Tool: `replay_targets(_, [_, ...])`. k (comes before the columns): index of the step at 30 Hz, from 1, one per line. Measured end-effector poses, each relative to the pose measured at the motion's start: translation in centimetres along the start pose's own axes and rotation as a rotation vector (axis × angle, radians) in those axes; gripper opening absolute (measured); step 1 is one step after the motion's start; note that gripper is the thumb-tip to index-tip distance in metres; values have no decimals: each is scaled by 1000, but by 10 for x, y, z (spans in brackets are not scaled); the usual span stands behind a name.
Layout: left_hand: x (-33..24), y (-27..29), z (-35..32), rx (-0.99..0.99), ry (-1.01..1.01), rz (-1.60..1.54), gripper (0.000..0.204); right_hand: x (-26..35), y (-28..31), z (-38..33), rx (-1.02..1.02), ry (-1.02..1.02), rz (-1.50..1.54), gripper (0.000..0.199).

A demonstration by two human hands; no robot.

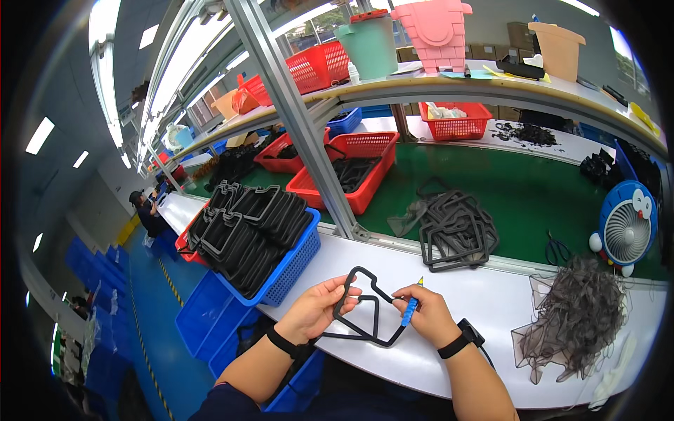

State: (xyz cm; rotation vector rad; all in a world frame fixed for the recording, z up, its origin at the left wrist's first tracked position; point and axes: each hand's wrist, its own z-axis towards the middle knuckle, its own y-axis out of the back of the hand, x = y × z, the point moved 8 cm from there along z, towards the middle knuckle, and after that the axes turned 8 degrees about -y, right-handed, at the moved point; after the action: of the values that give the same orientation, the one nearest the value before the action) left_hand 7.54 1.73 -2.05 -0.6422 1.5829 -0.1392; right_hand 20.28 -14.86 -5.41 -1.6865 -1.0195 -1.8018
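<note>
Black frame (354, 328) first: where is it, and what has hold of it?

It is just below the centre of the picture, over the white worktop (491, 302). The left hand (314, 305) pinches its left side between thumb and fingers; the right hand (430, 317) has thumb and forefinger drawn together at its right side.

And the blue tool (409, 313)?

It sits in that same right hand, yellow end up. Its lower end is near the frame's lower right bend; whether they touch, I cannot tell.

How would you handle this well?

I would make the left pinch firm but light, since such thin bars probably twist under uneven pressure. Turn the frame with the left fingers so each bend faces the tool squarely, and place those fingertips clear of the tool's ends, in case one is sharp.

Anything to watch nearby?

Yes, the dark mesh heap (572, 323) at lower right could snag on a bar, so work well left of it.
</note>
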Motion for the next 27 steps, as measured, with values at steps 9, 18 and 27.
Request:
replay_targets(9, [32,-16,24,105,79,-76,35,41,27,3,-253,255,-54,47])
replay_targets(18, [17,-16,52,80,62,-149,34,70,18,61,114,-127,173,27])
replay_targets(27, [6,1,97,40,25,-267,29,84,22,118,99,-243,-35,24])
